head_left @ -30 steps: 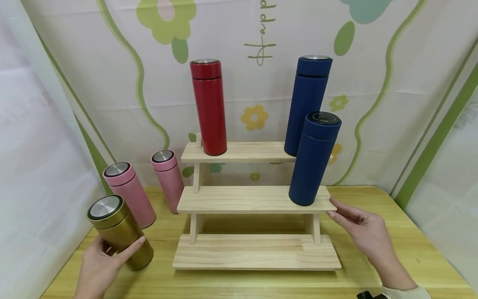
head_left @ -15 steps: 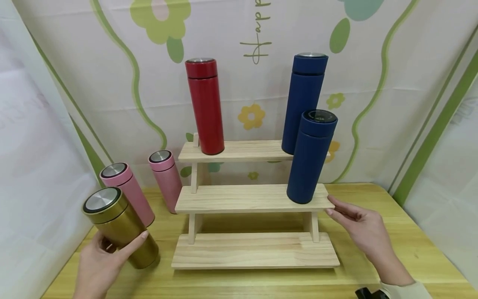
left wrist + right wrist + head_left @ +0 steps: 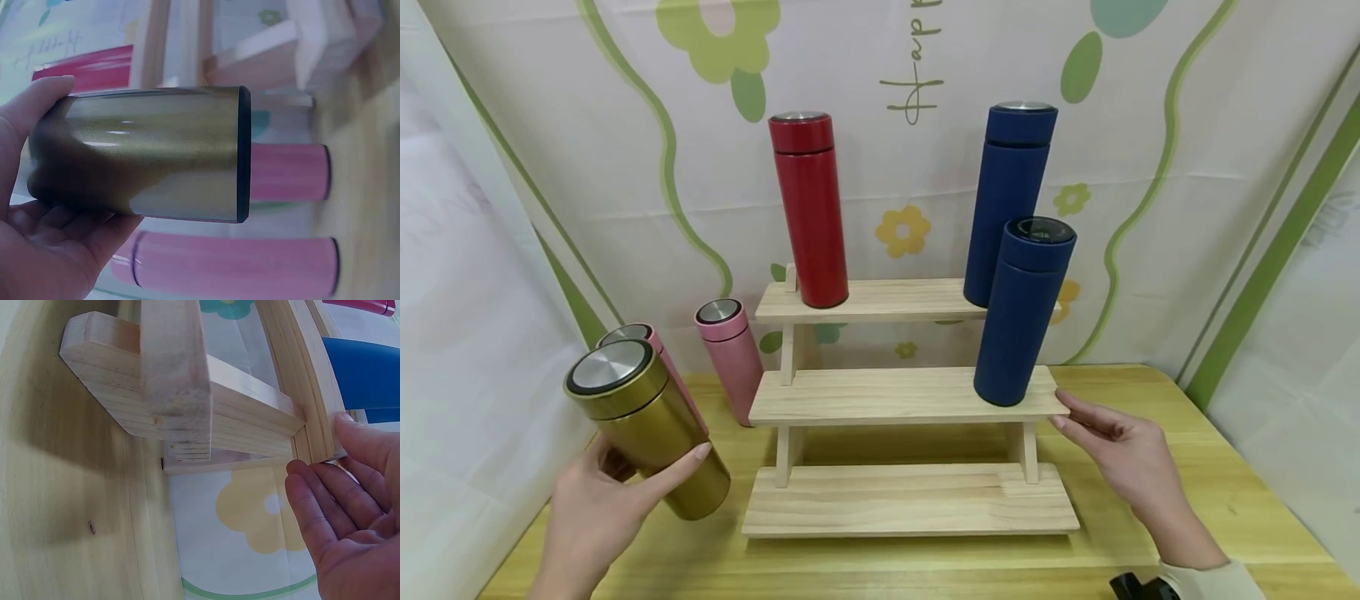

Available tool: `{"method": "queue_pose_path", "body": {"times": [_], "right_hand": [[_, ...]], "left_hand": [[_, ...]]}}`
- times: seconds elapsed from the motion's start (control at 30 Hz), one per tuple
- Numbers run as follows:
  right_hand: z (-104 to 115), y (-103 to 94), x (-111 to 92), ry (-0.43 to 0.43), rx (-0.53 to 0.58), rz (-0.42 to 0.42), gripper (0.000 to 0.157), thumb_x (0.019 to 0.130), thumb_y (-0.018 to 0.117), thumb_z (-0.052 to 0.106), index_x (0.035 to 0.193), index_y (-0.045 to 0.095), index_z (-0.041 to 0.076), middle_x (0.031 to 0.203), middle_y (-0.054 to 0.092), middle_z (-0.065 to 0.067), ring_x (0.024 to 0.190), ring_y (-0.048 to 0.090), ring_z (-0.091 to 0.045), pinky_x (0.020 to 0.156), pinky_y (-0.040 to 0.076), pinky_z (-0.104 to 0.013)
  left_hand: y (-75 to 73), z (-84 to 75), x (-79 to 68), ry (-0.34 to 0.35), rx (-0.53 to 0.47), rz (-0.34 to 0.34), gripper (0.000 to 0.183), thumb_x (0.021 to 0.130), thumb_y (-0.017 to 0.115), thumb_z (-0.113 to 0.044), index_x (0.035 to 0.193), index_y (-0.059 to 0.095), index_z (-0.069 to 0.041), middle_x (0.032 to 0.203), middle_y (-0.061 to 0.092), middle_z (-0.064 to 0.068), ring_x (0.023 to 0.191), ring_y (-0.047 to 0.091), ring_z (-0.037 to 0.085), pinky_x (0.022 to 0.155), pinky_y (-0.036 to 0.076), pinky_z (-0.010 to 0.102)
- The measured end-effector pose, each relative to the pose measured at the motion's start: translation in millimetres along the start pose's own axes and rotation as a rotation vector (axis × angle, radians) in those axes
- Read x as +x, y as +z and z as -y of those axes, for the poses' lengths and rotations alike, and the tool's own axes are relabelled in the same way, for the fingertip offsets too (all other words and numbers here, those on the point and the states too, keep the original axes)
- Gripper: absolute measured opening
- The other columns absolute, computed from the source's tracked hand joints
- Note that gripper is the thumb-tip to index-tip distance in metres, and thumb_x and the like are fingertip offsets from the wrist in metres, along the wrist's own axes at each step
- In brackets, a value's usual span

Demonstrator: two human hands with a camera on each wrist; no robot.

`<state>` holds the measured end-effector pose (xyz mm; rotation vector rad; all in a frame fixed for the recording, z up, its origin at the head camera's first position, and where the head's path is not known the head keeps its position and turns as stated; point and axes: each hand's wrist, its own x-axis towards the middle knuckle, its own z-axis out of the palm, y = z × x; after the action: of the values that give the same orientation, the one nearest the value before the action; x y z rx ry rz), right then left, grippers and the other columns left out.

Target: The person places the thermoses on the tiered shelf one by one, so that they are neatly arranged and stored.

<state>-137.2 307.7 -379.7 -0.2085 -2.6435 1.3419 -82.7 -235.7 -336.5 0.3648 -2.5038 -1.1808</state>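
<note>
Gold flask (image 3: 662, 425): gripped by the left hand (image 3: 595, 500), lifted off the table (image 3: 820, 575), left of the wooden stand (image 3: 910, 504).
Long axis: roughly upright, lid up (much like the pink flask (image 3: 627, 332) behind it).
Right hand (image 3: 1131, 462): well apart from the flask, pinching the middle shelf's (image 3: 865, 396) end.
Since a moment ago: gold base higher, more pink covered.

Green handwritten lettering (image 3: 915, 83) on the white cloth (image 3: 857, 179) runs upward and reads "Happ", its last letter cut by the head view's top edge. Pale marks on the front blue bottle's lid (image 3: 1041, 230) are too small to read.
</note>
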Motion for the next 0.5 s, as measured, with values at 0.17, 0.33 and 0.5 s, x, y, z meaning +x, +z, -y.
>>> {"method": "queue_pose_path", "body": {"times": [0.17,0.33,0.5], "right_hand": [[0,0.4,2,-0.006,0.004,0.003,0.061,0.091,0.072,0.064,0.143,0.065,0.033,0.129,0.074,0.010,0.096,0.065,0.016,0.076,0.055,-0.012],[-1,0.6,2,-0.011,-0.002,-0.001,0.060,0.091,0.073,0.063,0.142,0.066,0.033,0.130,0.073,0.010,0.096,0.065,0.016,0.076,0.055,-0.012],[-1,1.0,1,-0.007,0.000,0.001,0.060,0.091,0.073,0.063,0.142,0.066,0.032,0.129,0.074,0.009,0.095,0.065,0.016,0.076,0.056,-0.013]], "left_hand": [[-2.0,-22.1,3.7,0.011,-0.013,0.035,0.066,0.078,0.093,-0.048,0.130,0.064,-0.021,0.109,0.073,-0.006,0.090,0.065,-0.002,0.070,0.053,0.014],[-2.1,-42.7,6.6,0.022,-0.020,0.067,0.070,0.078,0.091,-0.053,0.134,0.063,-0.021,0.122,0.073,0.003,0.095,0.065,-0.005,0.074,0.053,0.012],[-1.6,-58.8,7.3,0.025,-0.030,0.087,0.076,0.078,0.090,-0.056,0.139,0.061,-0.020,0.130,0.071,0.007,0.097,0.065,-0.004,0.076,0.054,0.012]]}}
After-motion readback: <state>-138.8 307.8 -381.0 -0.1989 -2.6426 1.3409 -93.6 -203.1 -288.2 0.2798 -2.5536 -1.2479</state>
